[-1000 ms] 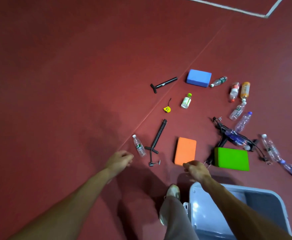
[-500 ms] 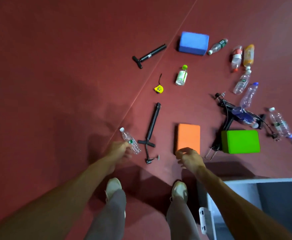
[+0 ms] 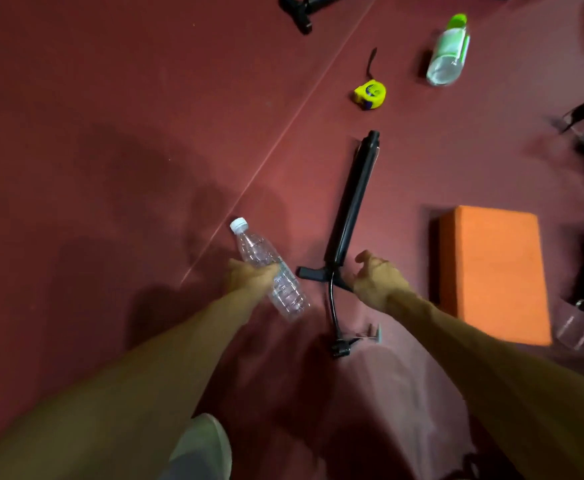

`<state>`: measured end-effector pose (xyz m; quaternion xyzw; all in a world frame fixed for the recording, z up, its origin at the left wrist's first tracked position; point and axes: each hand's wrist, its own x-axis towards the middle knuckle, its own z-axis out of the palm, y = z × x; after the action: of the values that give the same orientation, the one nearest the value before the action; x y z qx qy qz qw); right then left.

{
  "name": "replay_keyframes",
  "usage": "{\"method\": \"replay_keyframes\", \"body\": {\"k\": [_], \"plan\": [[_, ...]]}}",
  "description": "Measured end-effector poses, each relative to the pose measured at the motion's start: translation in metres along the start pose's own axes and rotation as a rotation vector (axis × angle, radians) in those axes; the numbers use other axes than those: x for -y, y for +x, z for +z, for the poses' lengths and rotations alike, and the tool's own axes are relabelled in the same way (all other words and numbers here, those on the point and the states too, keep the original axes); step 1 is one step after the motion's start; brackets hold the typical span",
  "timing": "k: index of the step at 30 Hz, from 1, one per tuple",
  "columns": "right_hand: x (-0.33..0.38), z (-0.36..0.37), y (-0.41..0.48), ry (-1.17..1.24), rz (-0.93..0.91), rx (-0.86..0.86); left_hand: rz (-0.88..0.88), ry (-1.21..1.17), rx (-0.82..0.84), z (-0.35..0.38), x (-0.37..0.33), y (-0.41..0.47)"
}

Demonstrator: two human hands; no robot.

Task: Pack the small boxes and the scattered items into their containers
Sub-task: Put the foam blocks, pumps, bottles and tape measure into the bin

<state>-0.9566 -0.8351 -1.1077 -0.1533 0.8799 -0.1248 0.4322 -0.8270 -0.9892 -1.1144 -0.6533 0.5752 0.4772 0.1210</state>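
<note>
1. Left hand (image 3: 249, 277): the fingers are now wrapped round the middle of the clear bottle (image 3: 285, 294), cap pointing to 11 o'clock. Half a second earlier the hand was only arriving at it. Whether the bottle has left the red floor (image 3: 110, 168) cannot be told
2. Right hand (image 3: 377, 278): open, fingers spread, holding nothing. It has shifted from the near edge of the orange block (image 3: 491, 271), now at its 3 o'clock, to the T-handle (image 3: 313, 273) of the black pump (image 3: 351, 206). Contact cannot be confirmed
3. Pump: barrel runs toward 12 o'clock, hose (image 3: 332, 306) trails toward 6 o'clock
4. Still loose: yellow tape measure (image 3: 370, 95) at 12 o'clock of the pump tip, green-capped bottle (image 3: 448, 51) at 1 o'clock
5. Assessment: the bottle is secured, the pump is probably the second pick, and both must then travel to a container, which is out of view
</note>
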Motion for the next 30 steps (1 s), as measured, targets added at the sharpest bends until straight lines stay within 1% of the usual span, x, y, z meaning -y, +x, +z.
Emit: {"method": "replay_keyframes", "body": {"k": [2,4,6,8,9,12,17,20,23,28,30], "plan": [[0.000,0.011,0.036,0.096,0.041,-0.106,-0.037,-0.008,-0.009,0.016,0.008,0.032],[0.006,0.018,0.067,0.219,0.089,-0.143,0.012,-0.016,0.037,0.027,0.001,0.055],[0.014,0.024,0.089,0.274,0.094,-0.152,0.122,0.032,0.093,0.030,-0.025,0.071],[0.015,0.026,0.100,0.236,0.091,-0.165,0.248,0.129,0.141,0.026,-0.063,0.079],[0.014,0.024,0.102,0.250,0.096,-0.162,0.307,0.138,0.134,0.023,-0.082,0.080],[0.008,0.007,0.097,0.352,0.110,-0.100,0.440,0.058,0.134,0.014,-0.124,0.076],[-0.008,-0.036,0.066,0.301,0.086,-0.162,0.545,-0.013,0.165,0.030,-0.139,0.046],[-0.020,-0.070,0.042,0.317,0.064,-0.228,0.584,-0.113,0.280,0.051,-0.146,0.015],[-0.034,-0.116,0.019,0.417,0.007,-0.286,0.649,-0.232,0.330,0.073,-0.171,-0.017],[-0.060,-0.197,-0.030,0.554,-0.148,-0.420,0.868,-0.302,0.435,0.085,-0.226,-0.086],[-0.073,-0.223,-0.055,0.628,-0.211,-0.476,0.887,-0.349,0.517,0.092,-0.237,-0.116]]}}
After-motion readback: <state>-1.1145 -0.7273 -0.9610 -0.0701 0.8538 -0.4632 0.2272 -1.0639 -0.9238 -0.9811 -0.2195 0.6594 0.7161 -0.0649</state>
